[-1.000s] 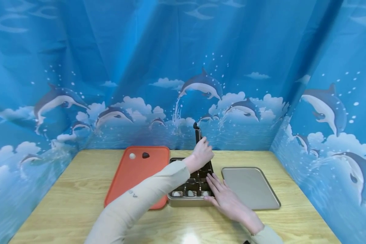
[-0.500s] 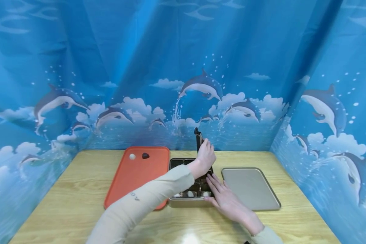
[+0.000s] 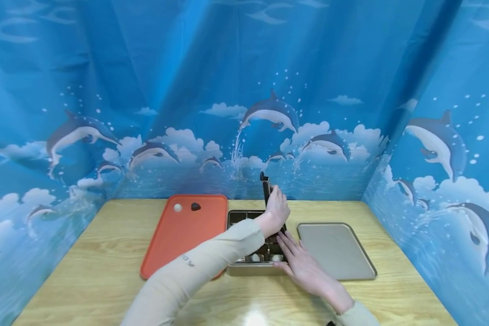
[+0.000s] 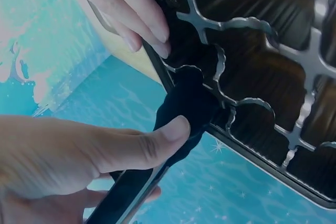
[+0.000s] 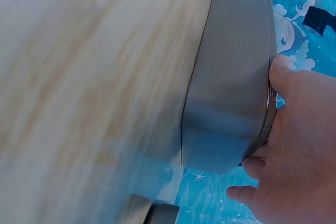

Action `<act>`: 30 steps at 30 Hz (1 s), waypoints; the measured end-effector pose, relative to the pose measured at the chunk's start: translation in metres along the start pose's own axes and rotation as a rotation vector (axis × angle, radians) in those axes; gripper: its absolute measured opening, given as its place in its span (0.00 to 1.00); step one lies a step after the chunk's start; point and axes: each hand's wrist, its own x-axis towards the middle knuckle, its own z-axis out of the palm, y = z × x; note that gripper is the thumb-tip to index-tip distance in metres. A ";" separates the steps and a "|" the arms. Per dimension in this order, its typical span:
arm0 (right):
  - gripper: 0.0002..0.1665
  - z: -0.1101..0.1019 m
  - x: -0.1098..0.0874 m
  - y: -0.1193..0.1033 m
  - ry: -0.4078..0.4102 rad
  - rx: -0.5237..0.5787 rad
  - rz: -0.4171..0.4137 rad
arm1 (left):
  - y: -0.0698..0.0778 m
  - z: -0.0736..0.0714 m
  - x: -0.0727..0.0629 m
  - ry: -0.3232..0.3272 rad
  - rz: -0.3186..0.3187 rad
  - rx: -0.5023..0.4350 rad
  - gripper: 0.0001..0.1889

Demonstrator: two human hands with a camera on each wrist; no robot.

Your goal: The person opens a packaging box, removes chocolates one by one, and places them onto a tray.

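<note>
My left hand (image 3: 278, 209) reaches across to the back right of a metal pan (image 3: 253, 270) and grips black tongs (image 3: 266, 188). In the left wrist view its thumb presses along the tongs, whose dark rounded head (image 4: 184, 111) points down into a corner compartment of the wavy-edged divider (image 4: 313, 61); whatever lies between the tips is hidden. My right hand (image 3: 305, 270) rests on the pan's front right corner, fingers straight over the side rim and thumb at the front edge. Whitish pebble-like pieces (image 3: 256, 258) sit in the front compartments. My left forearm covers part of the pan.
Left of the pan lies an orange-red board (image 3: 183, 240), bearing a white piece (image 3: 177, 208) and a dark piece (image 3: 195, 206) near its far edge. A flat grey metal lid or tray (image 3: 336, 251) lies to the right. A blue dolphin-print curtain (image 3: 212, 90) hangs behind the table.
My left hand and the tongs have shifted slightly right and down toward the pan's back right compartment. My right hand stays on the corner; the board's pieces have not moved.
</note>
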 end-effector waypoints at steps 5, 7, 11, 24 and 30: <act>0.43 -0.001 -0.001 0.000 0.000 0.000 0.003 | -0.003 0.001 0.002 0.035 0.037 0.019 0.22; 0.43 -0.002 0.000 0.000 0.002 -0.005 -0.003 | -0.005 0.002 0.003 0.058 0.048 0.023 0.21; 0.43 -0.002 0.001 0.000 0.000 -0.014 -0.006 | -0.010 0.006 0.004 0.108 0.072 0.031 0.18; 0.43 0.005 0.001 0.000 0.020 -0.028 -0.032 | -0.025 0.019 0.004 0.329 0.203 0.100 0.15; 0.43 0.004 0.001 0.001 0.036 -0.030 -0.027 | -0.025 0.020 0.007 0.346 0.204 0.087 0.15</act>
